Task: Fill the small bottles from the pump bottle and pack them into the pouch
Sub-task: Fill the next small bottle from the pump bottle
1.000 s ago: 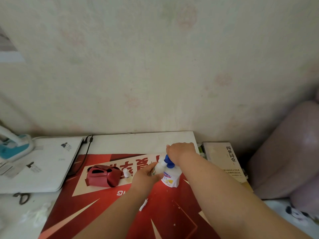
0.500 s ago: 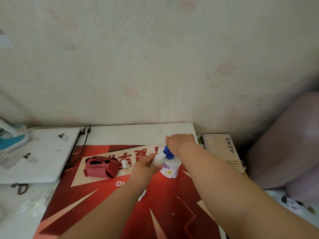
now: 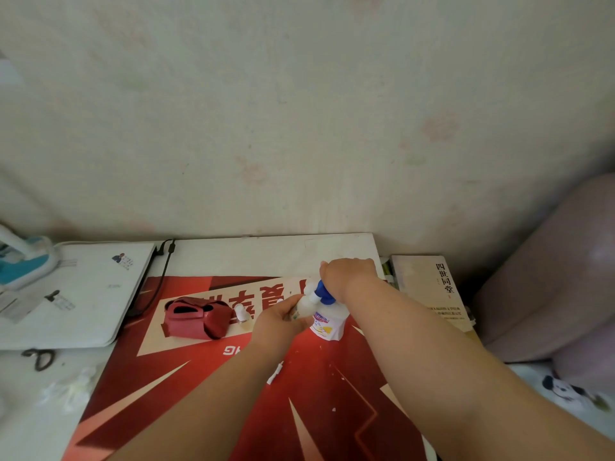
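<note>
A white pump bottle (image 3: 327, 326) with a blue pump collar stands on the red mat (image 3: 233, 377). My right hand (image 3: 347, 276) covers the pump head from above, fingers curled over it. My left hand (image 3: 278, 322) grips a small white bottle (image 3: 304, 307), tilted with its mouth under the pump spout. A dark red pouch (image 3: 196, 316) lies open to the left on the mat. Another small white bottle (image 3: 241, 313) lies beside the pouch's right end.
A white laptop (image 3: 76, 291) with a black cable sits at the left, scissors (image 3: 40, 357) in front of it. A teal and white device (image 3: 23, 264) is at the far left. Books (image 3: 429, 287) lie right of the table, beside a pink cushion (image 3: 549, 277).
The hands and bottles keep the same pose at the pump; only the camera view has shifted slightly.
</note>
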The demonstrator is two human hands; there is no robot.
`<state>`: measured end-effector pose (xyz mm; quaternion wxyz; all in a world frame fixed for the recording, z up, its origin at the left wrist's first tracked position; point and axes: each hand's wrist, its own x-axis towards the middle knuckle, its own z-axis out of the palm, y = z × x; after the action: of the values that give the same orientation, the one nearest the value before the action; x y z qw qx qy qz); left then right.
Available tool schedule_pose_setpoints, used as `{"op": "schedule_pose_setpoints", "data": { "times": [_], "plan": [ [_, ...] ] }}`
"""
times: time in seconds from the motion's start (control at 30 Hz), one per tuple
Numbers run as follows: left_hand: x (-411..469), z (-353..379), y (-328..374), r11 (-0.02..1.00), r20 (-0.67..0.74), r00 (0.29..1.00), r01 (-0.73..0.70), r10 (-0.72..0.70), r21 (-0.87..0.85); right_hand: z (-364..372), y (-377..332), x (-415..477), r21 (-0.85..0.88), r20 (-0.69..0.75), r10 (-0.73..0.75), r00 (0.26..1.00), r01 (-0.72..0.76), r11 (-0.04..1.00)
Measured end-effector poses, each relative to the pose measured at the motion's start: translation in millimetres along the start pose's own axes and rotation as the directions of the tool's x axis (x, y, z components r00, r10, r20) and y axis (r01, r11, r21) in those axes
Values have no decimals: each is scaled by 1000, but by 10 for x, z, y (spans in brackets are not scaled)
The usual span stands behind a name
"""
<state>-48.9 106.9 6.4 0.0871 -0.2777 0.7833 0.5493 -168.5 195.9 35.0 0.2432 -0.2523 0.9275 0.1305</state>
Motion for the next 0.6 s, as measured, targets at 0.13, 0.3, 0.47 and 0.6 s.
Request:
{"op": "schedule_pose_setpoints", "data": {
  "times": [0.13, 0.3, 0.47, 0.6],
  "plan": [
    [-3, -1, -10, 1000, 5, 1000, 2, -2, 22, -7, 14, -24, 22, -5, -29, 1000, 29, 999],
    [-28, 6, 9, 1000, 0, 1000, -2, 2, 29, -15, 23, -51, 14, -16, -65, 998, 65, 998],
    [-49, 6, 18, 998, 8, 1000, -3, 3, 57, -24, 23, -68, -59, -42, -104, 994, 102, 993],
    [-63, -5, 30, 999, 19, 1000, 2, -3, 46, -60, 29, -108, -107, -42, -145, 989, 140, 984]
  ]
}}
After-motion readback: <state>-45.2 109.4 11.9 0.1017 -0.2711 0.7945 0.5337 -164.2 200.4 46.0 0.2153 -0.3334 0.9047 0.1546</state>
